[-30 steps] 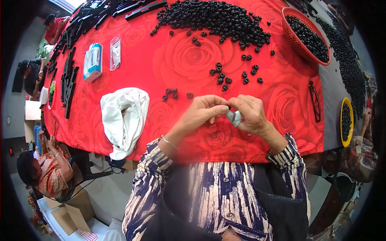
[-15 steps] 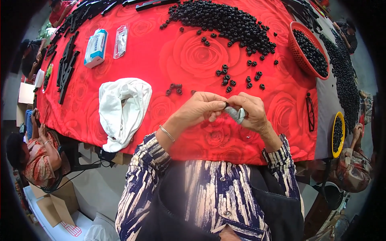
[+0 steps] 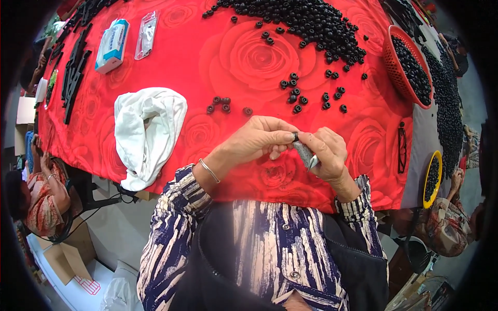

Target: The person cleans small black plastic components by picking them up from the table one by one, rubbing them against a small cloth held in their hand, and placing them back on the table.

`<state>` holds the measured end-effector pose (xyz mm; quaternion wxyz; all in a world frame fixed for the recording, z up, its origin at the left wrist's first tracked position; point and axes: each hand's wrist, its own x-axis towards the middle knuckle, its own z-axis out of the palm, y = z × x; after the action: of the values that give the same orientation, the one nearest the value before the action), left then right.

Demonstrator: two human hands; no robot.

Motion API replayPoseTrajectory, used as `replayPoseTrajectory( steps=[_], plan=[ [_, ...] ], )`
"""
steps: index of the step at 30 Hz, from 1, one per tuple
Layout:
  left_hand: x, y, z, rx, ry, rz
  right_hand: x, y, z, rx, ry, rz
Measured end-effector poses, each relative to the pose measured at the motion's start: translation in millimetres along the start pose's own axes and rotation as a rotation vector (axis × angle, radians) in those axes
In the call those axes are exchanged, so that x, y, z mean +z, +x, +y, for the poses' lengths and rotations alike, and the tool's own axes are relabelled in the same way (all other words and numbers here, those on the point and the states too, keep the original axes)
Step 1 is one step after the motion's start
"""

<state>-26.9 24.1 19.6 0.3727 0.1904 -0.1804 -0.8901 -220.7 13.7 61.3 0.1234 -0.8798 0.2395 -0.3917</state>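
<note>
My left hand [image 3: 259,139] pinches a small black ring-shaped part [image 3: 295,136] between thumb and fingertips, above the red tablecloth. Closed around a grey, fuzzy-looking piece with a pale end [image 3: 303,151] is my right hand [image 3: 331,154]; that piece's kind is unclear. Its upper tip meets the black part, and my right thumb presses there. Just beyond my hands lie several loose black parts [image 3: 293,92] with holes through them. A smaller cluster [image 3: 218,104] sits farther left. The large heap of the same parts [image 3: 295,28] spreads at the far side.
A crumpled white cloth [image 3: 150,129] lies left, with a tissue pack [image 3: 112,47] and a clear plastic case [image 3: 147,35] beyond. On the right stand a red basket [image 3: 394,67] of black parts, folded glasses [image 3: 402,147] and a yellow-rimmed basket [image 3: 437,163]. Other people sit at both sides.
The view has shifted slightly. A single black part now lies apart to the right of the small left cluster. The grey piece has tilted steeper, and my right index finger has moved toward the black part.
</note>
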Motion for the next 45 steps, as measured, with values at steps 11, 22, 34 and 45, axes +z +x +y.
replayPoseTrajectory(
  steps=[11, 22, 34, 45],
  plan=[
    [6, -3, -1, 0.015, 0.000, -0.003, -20, -1, 5, 0.734, 0.702, -0.120],
    [13, -1, 0, 0.037, 0.070, 0.051, -17, 2, 7, 0.673, 0.463, -0.214],
    [17, -2, 2, -0.007, 0.175, 0.067, -15, 1, 10, 0.607, 0.399, -0.224],
    [20, -4, 1, -0.051, 0.151, 0.110, -17, -2, 14, 0.559, 0.369, -0.303]
  ],
)
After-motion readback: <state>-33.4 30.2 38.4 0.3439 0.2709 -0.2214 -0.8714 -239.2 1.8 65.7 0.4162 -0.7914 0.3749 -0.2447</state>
